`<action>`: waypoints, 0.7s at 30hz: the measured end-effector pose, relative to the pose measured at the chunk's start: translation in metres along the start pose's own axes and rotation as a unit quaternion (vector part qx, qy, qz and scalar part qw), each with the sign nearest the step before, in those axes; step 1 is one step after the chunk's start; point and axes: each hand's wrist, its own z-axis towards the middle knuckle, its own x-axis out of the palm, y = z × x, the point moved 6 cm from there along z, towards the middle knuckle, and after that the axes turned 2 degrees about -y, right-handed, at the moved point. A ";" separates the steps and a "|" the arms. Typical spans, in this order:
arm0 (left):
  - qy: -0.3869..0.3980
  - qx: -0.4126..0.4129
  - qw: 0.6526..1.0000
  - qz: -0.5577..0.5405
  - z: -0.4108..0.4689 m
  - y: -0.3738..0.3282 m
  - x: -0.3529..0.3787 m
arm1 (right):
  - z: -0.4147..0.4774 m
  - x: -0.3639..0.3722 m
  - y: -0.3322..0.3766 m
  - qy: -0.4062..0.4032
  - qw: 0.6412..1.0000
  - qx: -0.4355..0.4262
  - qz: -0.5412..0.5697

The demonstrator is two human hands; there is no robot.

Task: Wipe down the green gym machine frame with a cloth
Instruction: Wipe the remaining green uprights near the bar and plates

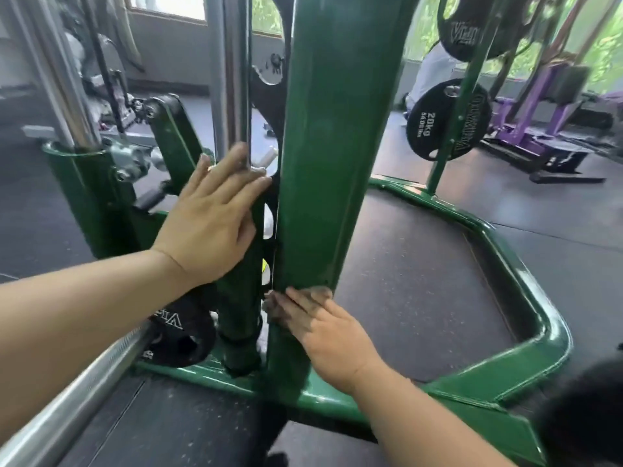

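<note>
Green upright post mid-wipe | left hand flat, fingers straight, on frame | right hand fingers straight, pressing low; cloth not visible | base rail probably left

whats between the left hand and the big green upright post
In the head view, the left hand rests on a thinner green bar; a narrow dark gap separates it from the big green upright post.

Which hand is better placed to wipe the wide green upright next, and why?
Probably the right hand: its fingers already lie against the wide green upright low down. The left hand rests flat on the narrower green post beside it. No cloth is clearly visible.
</note>
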 end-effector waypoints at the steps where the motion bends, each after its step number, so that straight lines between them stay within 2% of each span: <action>1: 0.000 -0.002 1.000 -0.002 -0.002 -0.002 0.000 | -0.006 0.004 0.002 0.009 1.000 0.004 0.009; 3: 0.008 -0.001 1.000 -0.002 0.000 -0.003 -0.001 | -0.001 -0.018 -0.011 -0.066 0.997 0.035 0.034; 5: 0.023 0.000 1.000 -0.006 0.001 -0.002 -0.003 | 0.008 -0.054 -0.037 -0.186 0.976 0.091 0.074; 7: 0.029 -0.004 1.000 -0.008 0.002 -0.003 -0.005 | 0.012 -0.075 -0.055 -0.247 0.954 0.138 0.096; 9: 0.028 -0.005 1.000 -0.009 0.001 -0.003 -0.005 | 0.013 -0.061 -0.046 -0.217 0.967 0.112 0.068; 11: 0.023 -0.001 1.000 -0.010 0.000 -0.003 -0.003 | 0.003 -0.022 -0.020 -0.122 0.992 0.039 0.024; 13: 0.015 0.005 1.000 -0.001 -0.001 -0.003 0.000 | -0.009 0.011 -0.001 -0.039 0.999 -0.017 0.003; 15: 0.016 -0.002 1.000 0.007 -0.002 -0.004 0.002 | -0.011 0.016 0.002 -0.004 1.000 -0.026 0.006; 16: 0.021 -0.007 1.000 0.009 0.000 -0.006 0.002 | -0.009 0.009 -0.002 -0.020 1.000 -0.021 0.003; 18: 0.041 -0.017 0.999 0.000 -0.001 -0.007 0.006 | 0.001 -0.026 -0.019 -0.109 0.994 0.021 0.017; 21: 0.032 -0.028 0.998 -0.050 -0.007 -0.006 -0.002 | 0.037 -0.118 -0.066 -0.286 0.950 0.118 0.049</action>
